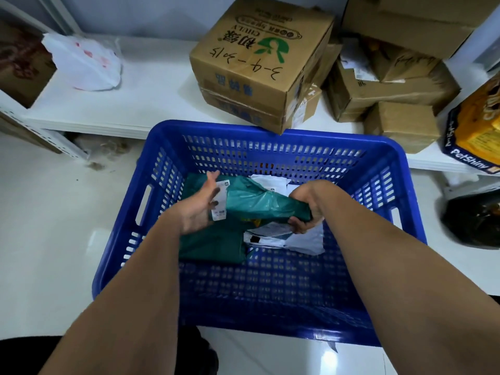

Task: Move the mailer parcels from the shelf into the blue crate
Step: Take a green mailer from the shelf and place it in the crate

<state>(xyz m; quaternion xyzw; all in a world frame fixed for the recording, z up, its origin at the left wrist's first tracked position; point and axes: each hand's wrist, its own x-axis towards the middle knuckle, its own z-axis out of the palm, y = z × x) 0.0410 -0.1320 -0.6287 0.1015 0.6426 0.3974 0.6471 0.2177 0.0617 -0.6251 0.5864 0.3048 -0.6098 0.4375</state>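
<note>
A long white shelf board (151,104) runs across the far side of the scene, low over a pale glossy floor (54,226). On its far right stands a stack of brown cardboard boxes (259,69), and at far left lies a crumpled white plastic bag (86,63). Just near of the shelf sits the big blue perforated plastic crate (270,293), its far rim under the box stack's edge. Inside the crate, toward the far half, lie a dark green plastic mailer parcel (213,247) on the left and white plastic mailer parcels (305,242) on the right. Above them a teal-green plastic mailer parcel (257,201) with a white label is held between both hands. The right hand (305,209) grips its right end, fingers curled round it. The left hand (200,204) rests against its left end, fingers straight and slightly spread.
</note>
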